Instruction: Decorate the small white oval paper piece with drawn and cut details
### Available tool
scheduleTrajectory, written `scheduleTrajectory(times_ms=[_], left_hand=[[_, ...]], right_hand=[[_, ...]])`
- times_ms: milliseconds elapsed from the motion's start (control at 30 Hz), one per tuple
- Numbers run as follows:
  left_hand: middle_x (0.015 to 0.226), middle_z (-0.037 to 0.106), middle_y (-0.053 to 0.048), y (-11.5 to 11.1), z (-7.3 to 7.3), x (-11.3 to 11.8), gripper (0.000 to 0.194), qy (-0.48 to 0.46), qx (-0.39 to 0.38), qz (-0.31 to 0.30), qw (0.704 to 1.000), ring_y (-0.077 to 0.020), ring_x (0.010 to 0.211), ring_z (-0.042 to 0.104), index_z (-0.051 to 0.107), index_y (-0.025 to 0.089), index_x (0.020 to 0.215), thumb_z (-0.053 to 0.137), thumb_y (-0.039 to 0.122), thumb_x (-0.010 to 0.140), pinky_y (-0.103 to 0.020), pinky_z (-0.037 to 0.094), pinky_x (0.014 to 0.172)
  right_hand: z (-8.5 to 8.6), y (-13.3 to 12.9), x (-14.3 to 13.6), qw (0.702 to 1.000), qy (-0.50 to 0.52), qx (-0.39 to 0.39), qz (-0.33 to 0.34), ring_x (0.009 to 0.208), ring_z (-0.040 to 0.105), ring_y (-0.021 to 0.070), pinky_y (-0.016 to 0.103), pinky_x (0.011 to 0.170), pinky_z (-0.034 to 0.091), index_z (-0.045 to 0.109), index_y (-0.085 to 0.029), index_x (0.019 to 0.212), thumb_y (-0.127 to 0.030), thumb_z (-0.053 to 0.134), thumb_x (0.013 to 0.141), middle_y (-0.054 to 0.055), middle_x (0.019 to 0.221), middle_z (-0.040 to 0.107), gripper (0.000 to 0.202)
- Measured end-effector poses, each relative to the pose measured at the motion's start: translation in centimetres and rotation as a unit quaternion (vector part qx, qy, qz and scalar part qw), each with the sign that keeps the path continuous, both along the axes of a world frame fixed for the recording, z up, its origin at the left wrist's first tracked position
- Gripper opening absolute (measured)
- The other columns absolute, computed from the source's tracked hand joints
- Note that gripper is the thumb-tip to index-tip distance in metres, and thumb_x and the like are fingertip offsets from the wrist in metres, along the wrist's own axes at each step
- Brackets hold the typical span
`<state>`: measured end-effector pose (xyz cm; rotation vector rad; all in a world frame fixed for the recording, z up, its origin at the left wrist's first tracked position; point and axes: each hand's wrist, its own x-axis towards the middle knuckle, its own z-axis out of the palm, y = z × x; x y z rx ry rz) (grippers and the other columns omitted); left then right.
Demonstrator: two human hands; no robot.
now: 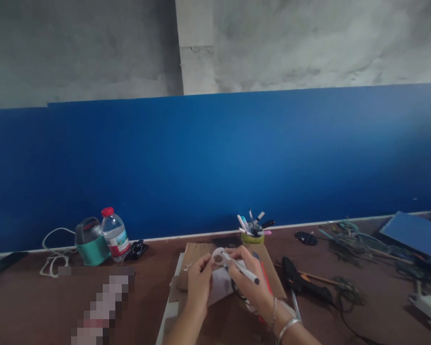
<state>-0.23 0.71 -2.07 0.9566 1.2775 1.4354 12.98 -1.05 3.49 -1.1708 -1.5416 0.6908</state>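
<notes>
Between the fingertips of my left hand [198, 283] is a small white ring-shaped piece [219, 251] with a round hole. My right hand [253, 285] is closed around a slim white marker pen [247, 272], its dark end pointing down to the right. The pen's other end, by the ring, is partly hidden by my fingers. Below both hands lie brown cardboard [197, 250] and a pale sheet of paper [221, 285]. Something red [265, 275] shows just beyond my right hand, partly covered by it.
Behind the cardboard stands a green pen cup [253, 238]. A black glue gun [301, 280] and tangled wires [352, 244] lie right. To the left are a water bottle [115, 237], a teal-and-grey container [92, 247] and a white cable [52, 261]. A blue partition [201, 158] rises behind the table.
</notes>
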Motion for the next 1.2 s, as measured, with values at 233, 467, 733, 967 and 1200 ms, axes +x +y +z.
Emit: scheduleTrajectory(times_ms=[233, 467, 733, 967, 1200], left_hand=[[0.036, 0.033, 0.009, -0.27, 0.27, -0.01, 0.042, 0.018, 0.006, -0.003, 1.0, -0.0049, 0.035, 0.024, 0.068, 0.012, 0.085, 0.062, 0.049, 0.067, -0.017, 0.015, 0.036], [0.036, 0.033, 0.009, -0.18, 0.11, -0.04, 0.042, 0.023, 0.004, -0.003, 1.0, -0.0052, 0.035, 0.025, 0.068, 0.012, 0.085, 0.062, 0.049, 0.067, -0.017, 0.015, 0.037], [0.037, 0.033, 0.009, -0.25, 0.35, -0.01, 0.046, 0.018, 0.009, -0.006, 1.0, -0.0051, 0.035, 0.025, 0.068, 0.011, 0.084, 0.063, 0.053, 0.065, -0.017, 0.016, 0.036], [0.037, 0.034, 0.009, -0.35, 0.41, -0.06, 0.048, 0.023, 0.007, -0.007, 1.0, -0.0054, 0.035, 0.026, 0.068, 0.011, 0.087, 0.062, 0.053, 0.065, -0.017, 0.016, 0.037], [0.037, 0.033, 0.009, -0.33, 0.48, 0.05, 0.045, 0.018, 0.009, -0.003, 1.0, -0.0054, 0.036, 0.025, 0.068, 0.011, 0.084, 0.064, 0.051, 0.064, -0.018, 0.015, 0.037]], right_hand=[[-0.3, 0.18, 0.06, 1.0, -0.003, -0.007, 0.005, 0.087, 0.065, 0.0223, 0.027, 0.072, 0.049, 0.054, -0.021, 0.066, -0.017, 0.049, 0.068, 0.006, 0.092, 0.071, 0.007], [-0.09, 0.04, 0.07, 1.0, -0.001, 0.0, 0.006, 0.088, 0.065, 0.0228, 0.027, 0.072, 0.048, 0.054, -0.021, 0.066, -0.019, 0.05, 0.07, 0.006, 0.092, 0.072, 0.006], [-0.45, 0.17, 0.16, 1.0, -0.013, -0.001, -0.002, 0.087, 0.064, 0.0212, 0.026, 0.072, 0.047, 0.053, -0.021, 0.069, -0.018, 0.049, 0.071, 0.006, 0.092, 0.071, 0.005], [-0.22, 0.1, 0.01, 1.0, -0.006, -0.001, -0.002, 0.085, 0.065, 0.0214, 0.026, 0.071, 0.048, 0.054, -0.021, 0.07, -0.021, 0.05, 0.071, 0.006, 0.092, 0.071, 0.004], [0.07, 0.05, 0.04, 1.0, -0.005, -0.011, 0.002, 0.087, 0.065, 0.0224, 0.027, 0.071, 0.047, 0.054, -0.021, 0.068, -0.019, 0.05, 0.069, 0.007, 0.09, 0.071, 0.005]])
